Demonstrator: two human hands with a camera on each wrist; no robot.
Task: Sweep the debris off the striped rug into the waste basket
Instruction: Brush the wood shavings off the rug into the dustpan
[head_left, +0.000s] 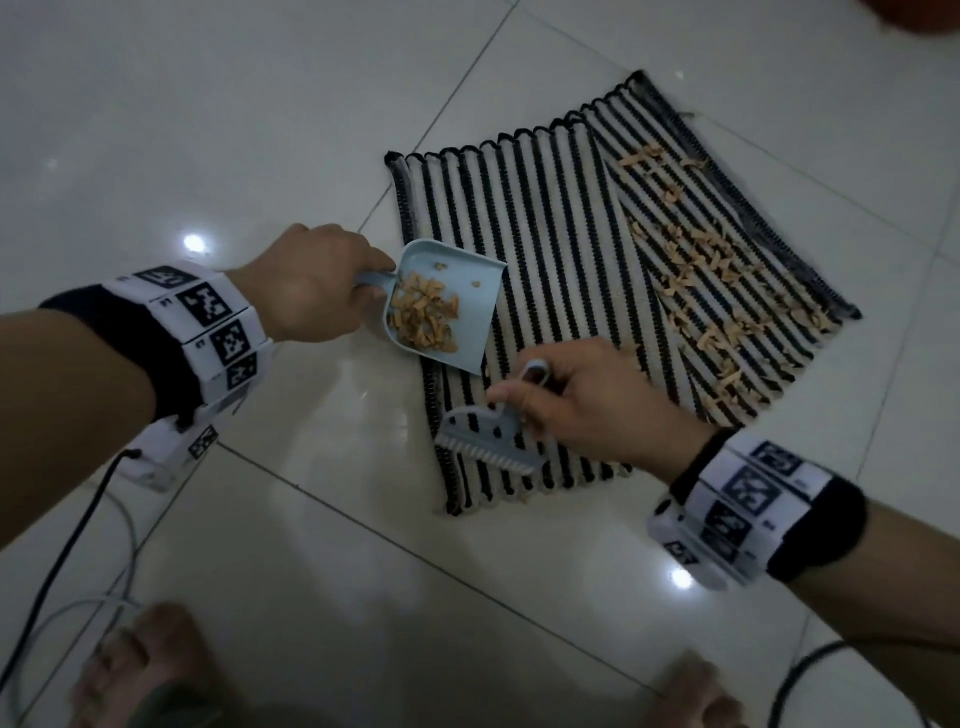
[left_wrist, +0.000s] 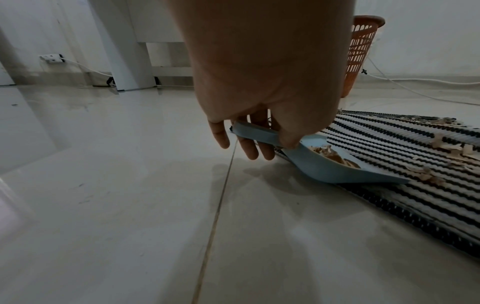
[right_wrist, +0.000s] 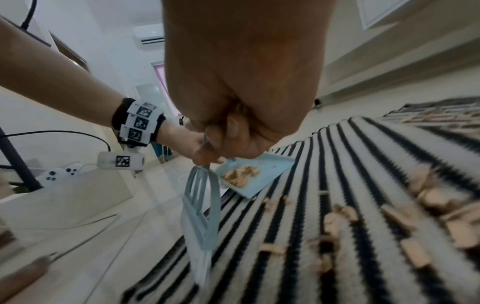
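Note:
A black-and-white striped rug (head_left: 545, 260) lies on the tiled floor, with tan debris (head_left: 717, 291) scattered over its right half. My left hand (head_left: 311, 283) grips the handle of a light blue dustpan (head_left: 452, 312) resting on the rug's left edge; a heap of debris (head_left: 423, 317) lies inside it. My right hand (head_left: 576, 400) grips a light blue hand brush (head_left: 488, 439) held over the rug's near left corner, bristles down. The orange waste basket (left_wrist: 359, 51) stands beyond the rug's far end in the left wrist view.
Glossy white floor tiles (head_left: 260, 130) surround the rug. Cables (head_left: 67, 545) trail near my bare feet (head_left: 140, 670) at the bottom. A white cable (left_wrist: 415, 84) runs along the wall by the basket, and a white furniture leg (left_wrist: 124, 51) stands on the far left.

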